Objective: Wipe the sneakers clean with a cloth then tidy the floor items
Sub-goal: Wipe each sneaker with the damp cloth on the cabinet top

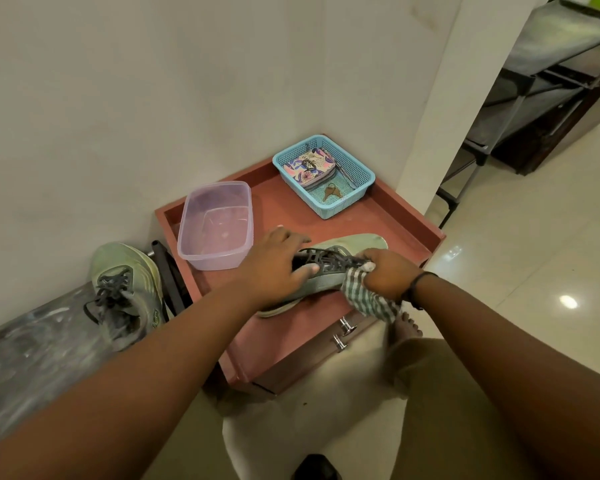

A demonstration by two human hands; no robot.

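- Sneaker [329, 271] on the red surface [281, 209], toe pointing far-right, heel toward left hand [274, 268].
- Left fingers grip its collar, steadying.
- Right hand [387, 273] clenches cloth [368, 299] against the laces; I'd wipe along the long axis.

Pale green sneaker [340, 271] on its side, striped cloth [368, 299] against its laces
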